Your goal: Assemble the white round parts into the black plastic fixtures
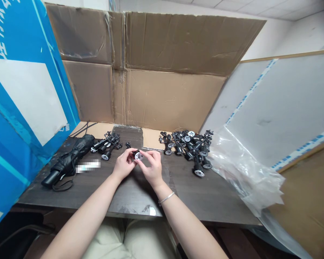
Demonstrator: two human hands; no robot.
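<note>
Beige trousers [124, 241] sit just below the front edge of the dark surface [205, 205] — the left hand [122, 165] and right hand [151, 168] both pinch a small black spotlight head [138, 155] between their fingers [148, 154], near mid-surface. More black spotlights [189, 147] heap toward the back right, beside clear plastic sheeting [243, 172]; a smaller cluster of spotlights [106, 145] lies back left, near a furled black umbrella [67, 160].

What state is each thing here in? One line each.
Round black-and-white part: held up
Left hand: gripping the part
Right hand: gripping the part
Right heap of black parts: tangled
Left heap of black parts: smaller, tangled
Black umbrella: folded, lying flat
Clear plastic sheet: crumpled over the desk edge
</note>
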